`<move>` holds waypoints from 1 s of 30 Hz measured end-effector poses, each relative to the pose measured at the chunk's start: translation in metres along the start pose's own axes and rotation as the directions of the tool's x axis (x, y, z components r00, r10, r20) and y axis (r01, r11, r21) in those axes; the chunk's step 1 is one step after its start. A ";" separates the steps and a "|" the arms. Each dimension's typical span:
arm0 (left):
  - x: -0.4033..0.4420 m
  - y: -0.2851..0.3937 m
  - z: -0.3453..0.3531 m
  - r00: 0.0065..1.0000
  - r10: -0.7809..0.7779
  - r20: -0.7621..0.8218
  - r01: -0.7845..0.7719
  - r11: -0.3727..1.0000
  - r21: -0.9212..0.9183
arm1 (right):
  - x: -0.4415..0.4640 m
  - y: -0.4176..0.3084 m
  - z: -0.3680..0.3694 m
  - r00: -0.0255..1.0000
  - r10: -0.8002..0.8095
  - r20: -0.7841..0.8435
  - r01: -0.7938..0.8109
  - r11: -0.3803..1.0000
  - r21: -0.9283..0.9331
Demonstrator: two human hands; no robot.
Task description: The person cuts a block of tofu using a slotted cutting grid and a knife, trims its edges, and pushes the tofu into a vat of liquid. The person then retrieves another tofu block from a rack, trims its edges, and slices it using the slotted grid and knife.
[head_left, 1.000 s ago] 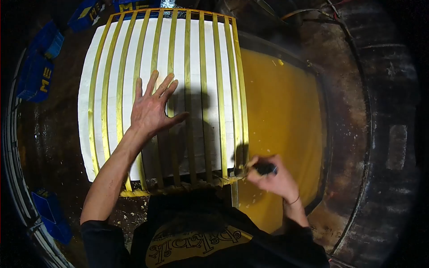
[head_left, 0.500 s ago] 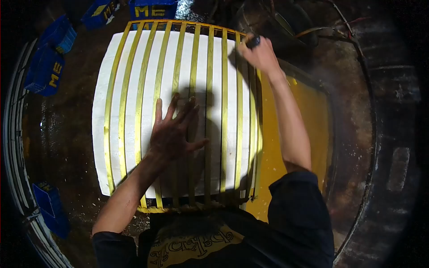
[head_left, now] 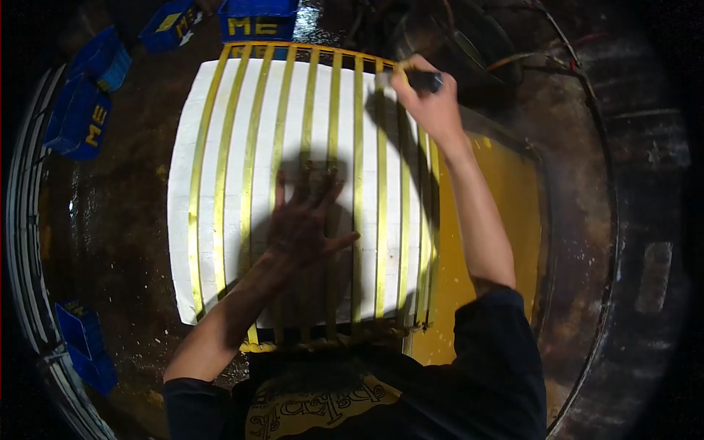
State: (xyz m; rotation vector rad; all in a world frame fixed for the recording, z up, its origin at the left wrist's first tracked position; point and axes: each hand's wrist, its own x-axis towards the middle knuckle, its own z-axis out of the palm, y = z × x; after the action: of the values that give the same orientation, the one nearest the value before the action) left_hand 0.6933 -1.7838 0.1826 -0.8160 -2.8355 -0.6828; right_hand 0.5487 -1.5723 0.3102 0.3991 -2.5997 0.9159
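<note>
A white slab (head_left: 370, 205) lies under a rack of long yellow strips (head_left: 220, 183), in front of my body. My left hand (head_left: 304, 220) rests with spread fingers on the strips near the middle, partly in shadow. At the far right corner of the rack, my right hand (head_left: 433, 99) is closed round a dark-handled tool (head_left: 425, 80). The tool's working end is near the strips and blurred, so its shape is unclear.
Right of the rack is a basin of yellow-orange liquid (head_left: 499, 220). Blue crates stand at the far left (head_left: 79, 117), at the back (head_left: 258, 20) and at the near left (head_left: 81, 330). Hoses and dark equipment are at the back right.
My right hand has gone with the tool from the rack's near right corner to its far right corner, then slightly left. My left hand stays spread on the strips; the view has shifted.
</note>
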 end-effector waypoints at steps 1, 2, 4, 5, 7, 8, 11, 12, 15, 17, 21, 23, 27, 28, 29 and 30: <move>-0.001 0.001 0.002 1.000 -0.016 -0.006 0.016 0.999 -0.034 | 0.025 0.035 0.026 0.996 -0.089 -0.011 0.088 0.991 -0.096; 0.000 0.002 0.001 1.000 -0.025 -0.010 0.024 0.997 -0.072 | 0.037 0.038 0.038 0.985 -0.173 -0.017 0.166 0.966 -0.198; -0.001 0.002 0.000 0.999 -0.031 0.011 0.032 0.998 -0.055 | 0.022 0.051 0.034 0.990 -0.134 0.043 0.140 0.949 -0.281; -0.001 0.002 -0.002 1.000 -0.030 -0.006 0.030 0.998 -0.056 | 0.004 0.044 0.027 0.991 -0.088 0.100 0.119 0.923 -0.366; -0.002 0.003 -0.002 1.000 -0.013 -0.021 0.012 0.997 -0.070 | -0.084 -0.025 -0.010 0.875 0.336 0.349 -0.300 0.941 -0.153; -0.001 0.002 -0.001 1.000 -0.014 -0.023 0.012 0.999 -0.049 | -0.138 -0.044 -0.026 0.837 0.354 0.417 -0.354 0.932 -0.080; -0.002 0.003 0.002 0.998 -0.009 -0.056 0.006 0.999 -0.054 | -0.261 -0.099 -0.059 0.590 0.447 0.673 -0.656 0.751 0.077; -0.002 0.003 0.002 0.996 -0.018 -0.088 0.011 0.997 -0.072 | -0.260 -0.115 -0.073 0.554 0.318 0.770 -0.418 0.906 -0.073; -0.002 0.004 -0.002 0.996 -0.017 -0.092 0.008 0.996 -0.094 | -0.215 -0.100 -0.060 0.936 0.221 0.273 -0.330 0.818 0.472; -0.002 0.003 -0.003 0.997 -0.026 -0.069 0.020 0.996 -0.090 | -0.101 -0.108 -0.044 0.990 0.011 0.143 -0.042 0.975 0.217; -0.004 0.000 0.003 0.997 -0.062 -0.046 0.051 0.978 -0.204 | 0.047 0.013 0.058 0.989 -0.150 0.016 0.151 0.984 -0.095; -0.004 0.000 0.007 0.995 -0.041 -0.090 0.021 0.977 -0.214 | 0.054 0.033 0.069 0.983 -0.181 0.043 0.186 0.941 -0.282; 0.000 -0.001 0.013 0.988 -0.008 -0.157 -0.014 0.990 -0.137 | -0.084 -0.060 0.017 0.861 0.352 0.366 -0.344 0.935 -0.090; 0.000 -0.004 0.019 0.988 0.000 -0.157 -0.023 0.989 -0.145 | -0.139 -0.075 0.003 0.799 0.388 0.459 -0.435 0.900 -0.003; 0.002 -0.008 0.028 0.980 0.013 -0.199 -0.032 0.995 -0.090 | -0.199 -0.086 -0.005 0.916 0.155 0.371 -0.221 0.964 0.145; 0.002 -0.009 0.034 0.970 0.027 -0.243 -0.036 0.999 -0.032 | -0.237 -0.122 -0.021 0.715 0.451 0.534 -0.605 0.783 0.148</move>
State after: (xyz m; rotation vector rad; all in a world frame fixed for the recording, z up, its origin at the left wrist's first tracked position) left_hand 0.6877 -1.7745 0.1496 -0.7264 -2.5933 -0.7743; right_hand 0.8118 -1.6157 0.2933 -0.1086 -3.0952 1.6253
